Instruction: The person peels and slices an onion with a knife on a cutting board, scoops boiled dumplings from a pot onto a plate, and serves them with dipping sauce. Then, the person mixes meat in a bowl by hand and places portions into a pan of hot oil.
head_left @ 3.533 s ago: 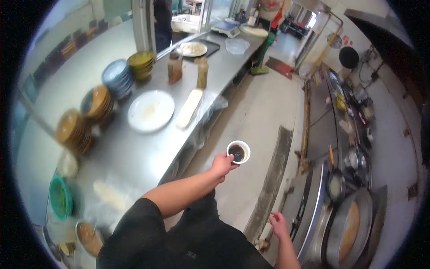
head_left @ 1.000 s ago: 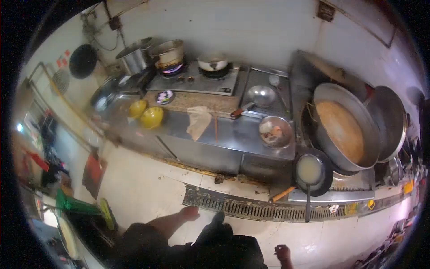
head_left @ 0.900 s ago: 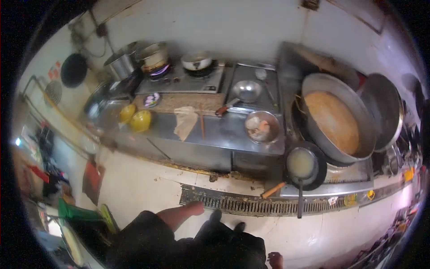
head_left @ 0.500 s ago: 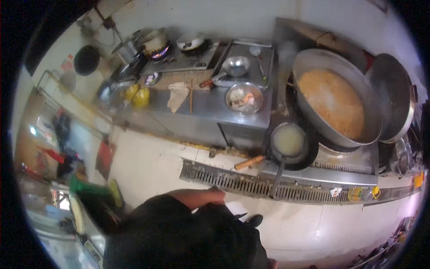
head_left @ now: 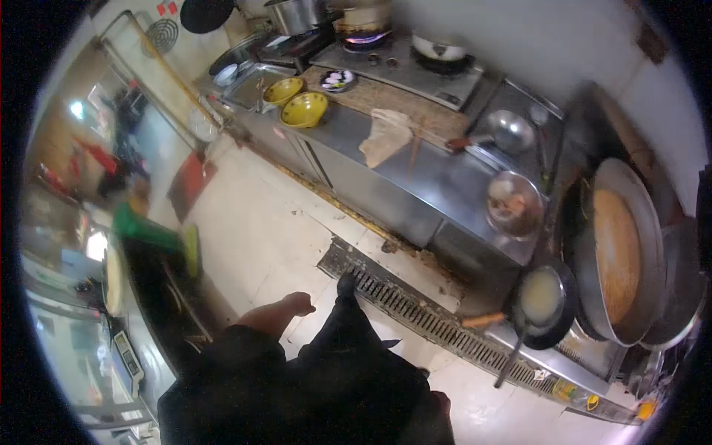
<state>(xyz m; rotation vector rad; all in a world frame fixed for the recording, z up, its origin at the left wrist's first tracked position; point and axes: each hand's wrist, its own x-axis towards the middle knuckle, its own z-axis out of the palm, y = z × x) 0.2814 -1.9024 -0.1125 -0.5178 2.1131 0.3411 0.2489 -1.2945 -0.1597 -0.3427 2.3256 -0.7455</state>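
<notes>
In the head view, the left hand (head_left: 297, 303) is above the floor (head_left: 252, 230), near the drain grate (head_left: 415, 310), with fingers bent; how far it is open, or if it holds something, I cannot tell. The right hand (head_left: 443, 403) is mostly hidden by the dark clothing, so its state I cannot tell. The frying pan (head_left: 555, 334) with pale liquid stands beside the large wok (head_left: 653, 245).

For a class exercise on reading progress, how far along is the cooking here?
Apparently done: the wide grey metal wok holds orange-brown contents, and the black long-handled pan pale liquid. Under way: a flame burns under a stained, light-coloured pot. The left hand looks empty; the right hand is mostly hidden. Probably left: filling the nearer yellow patterned bowl, which looks empty.
</notes>
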